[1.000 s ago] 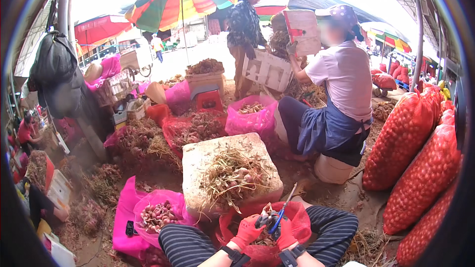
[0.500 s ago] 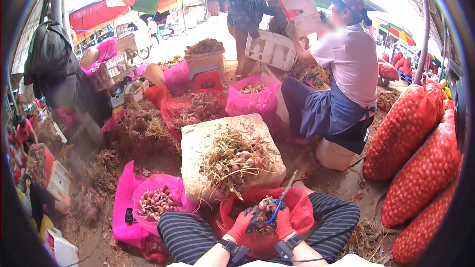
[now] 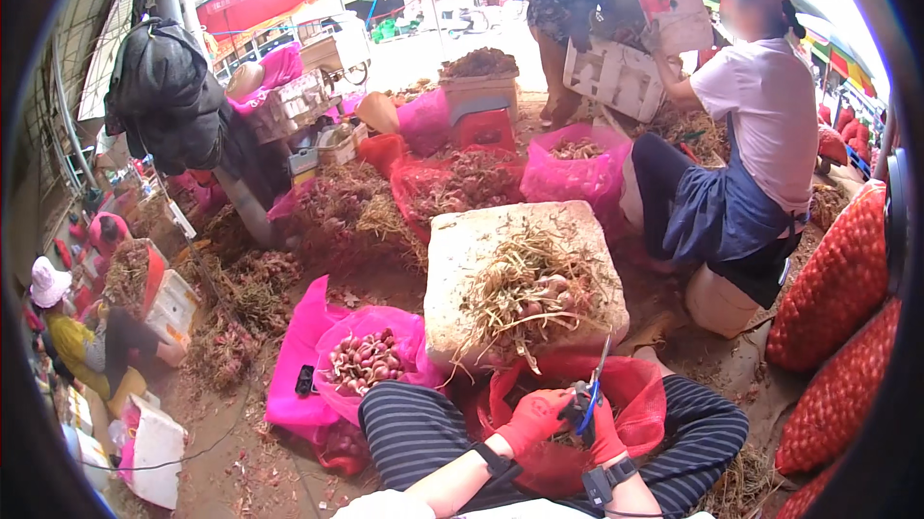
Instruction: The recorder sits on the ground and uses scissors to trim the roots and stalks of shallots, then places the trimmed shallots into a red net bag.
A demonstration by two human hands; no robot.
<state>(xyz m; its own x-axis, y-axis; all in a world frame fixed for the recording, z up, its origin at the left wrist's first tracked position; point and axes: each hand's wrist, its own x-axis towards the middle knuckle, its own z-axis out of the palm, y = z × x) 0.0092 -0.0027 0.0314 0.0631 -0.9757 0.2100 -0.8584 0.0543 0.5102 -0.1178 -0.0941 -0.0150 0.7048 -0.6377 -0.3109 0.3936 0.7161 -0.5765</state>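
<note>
My right hand, in a red glove with dark fingers, is closed on blue-handled scissors, their blades pointing up. My left hand, gloved alike, reaches over to meet it; its fingers are closed, and what they hold is hidden. Both hands are above a red mesh bag between my legs. Just beyond, a white foam box bears a heap of shallots with dry stalks. To the left of my knee, a pink bag contains shallots without long stalks.
A co-worker sits at the right, handling a foam box lid; another person stands behind. Full red mesh sacks line the right side. Stalk heaps and a pink bag lie beyond the box.
My view has swung left, so the scene sits farther right. My left hand has come up against the right one, and the shallots seen between my hands are now hidden.
</note>
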